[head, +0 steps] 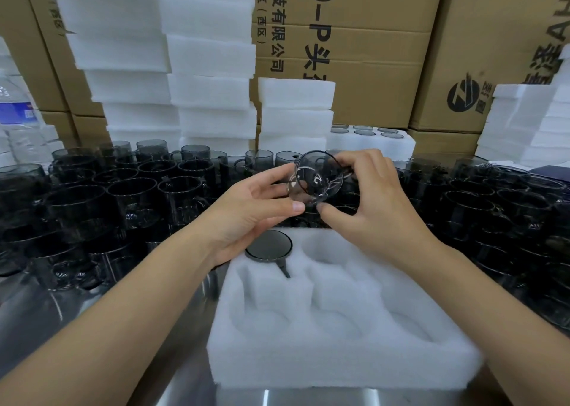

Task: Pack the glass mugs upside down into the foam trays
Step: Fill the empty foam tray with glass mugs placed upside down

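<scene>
Brown cardboard cartons (364, 51) printed with black characters are stacked across the top of the frame, and columns of white foam blocks (185, 75) are piled in front of them at upper left and upper centre, with a further pile at the right edge. A clear plastic water bottle (15, 109) with a blue label is seen at the far left. A filled foam tray (370, 139), showing round mug bases in its pockets, is set behind the hands at centre right. The metal table (77, 313) is crowded from left to right, across the middle of the frame, with upright smoked glass mugs (132, 189), which close in on the far side of the working area. The foam tray being packed (339, 353) lies at lower centre; one inverted mug (269, 245) is seated in its far left pocket, handle pointing toward the viewer, and the remaining pockets are seen unfilled. A single glass mug (319, 177) is held above the tray's far edge, at frame centre, tipped on its side with one round end toward the camera. It is gripped between both hands: the left hand (249, 217) is closed on its left side with thumb and fingers, and the right hand (370, 202) is closed on its right side, thumb underneath.
</scene>
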`<state>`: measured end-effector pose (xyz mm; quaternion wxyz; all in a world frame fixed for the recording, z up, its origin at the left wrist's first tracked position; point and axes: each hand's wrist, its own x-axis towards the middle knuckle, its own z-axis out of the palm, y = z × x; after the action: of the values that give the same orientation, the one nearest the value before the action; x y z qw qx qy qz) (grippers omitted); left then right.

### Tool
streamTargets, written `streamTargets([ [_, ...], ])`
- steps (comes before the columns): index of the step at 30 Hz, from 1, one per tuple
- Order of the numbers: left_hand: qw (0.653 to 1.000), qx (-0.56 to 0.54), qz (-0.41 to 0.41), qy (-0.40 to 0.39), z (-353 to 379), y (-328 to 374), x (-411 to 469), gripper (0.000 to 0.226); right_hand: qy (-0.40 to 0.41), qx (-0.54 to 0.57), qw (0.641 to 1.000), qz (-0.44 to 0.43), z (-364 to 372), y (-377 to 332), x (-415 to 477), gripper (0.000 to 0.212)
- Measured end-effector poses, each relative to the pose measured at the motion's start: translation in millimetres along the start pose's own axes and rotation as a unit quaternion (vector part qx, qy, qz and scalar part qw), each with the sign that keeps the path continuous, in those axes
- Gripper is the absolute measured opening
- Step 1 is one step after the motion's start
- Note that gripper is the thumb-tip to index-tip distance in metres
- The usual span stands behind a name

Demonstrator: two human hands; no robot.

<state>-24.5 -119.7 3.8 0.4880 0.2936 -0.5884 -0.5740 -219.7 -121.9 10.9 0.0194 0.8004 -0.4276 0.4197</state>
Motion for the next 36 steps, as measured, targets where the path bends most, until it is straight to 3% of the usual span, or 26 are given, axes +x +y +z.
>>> streamTargets([
  [7,1.0,-0.016,0.003,0.002,2,0,-1,0.054,0.01,0.038,0.999,0.027,1,-1,0,0.046],
  [11,0.998,-0.062,0.009,0.021,4,1,0,0.03,0.014,0.05,0.998,0.024,1,-2,0,0.044],
  [15,0.996,-0.069,-0.005,0.059,4,1,2,0.043,0.009,0.08,0.996,0.035,-1,-4,-1,0.041],
  [19,0.993,-0.089,-0.02,0.073,3,1,3,0.042,0.026,0.109,0.993,0.026,-4,-6,-1,0.039],
  [23,0.989,-0.111,-0.032,0.087,1,-1,5,0.025,0.034,0.197,0.979,0.033,-5,-11,-2,0.013],
  [28,0.993,-0.081,-0.035,0.082,3,0,6,0.024,0.014,0.264,0.964,0.038,-7,-14,-2,0.007],
  [36,0.999,-0.009,-0.013,0.047,9,2,2,0.033,-0.065,0.174,0.983,0.0,-17,-12,-1,0.053],
])
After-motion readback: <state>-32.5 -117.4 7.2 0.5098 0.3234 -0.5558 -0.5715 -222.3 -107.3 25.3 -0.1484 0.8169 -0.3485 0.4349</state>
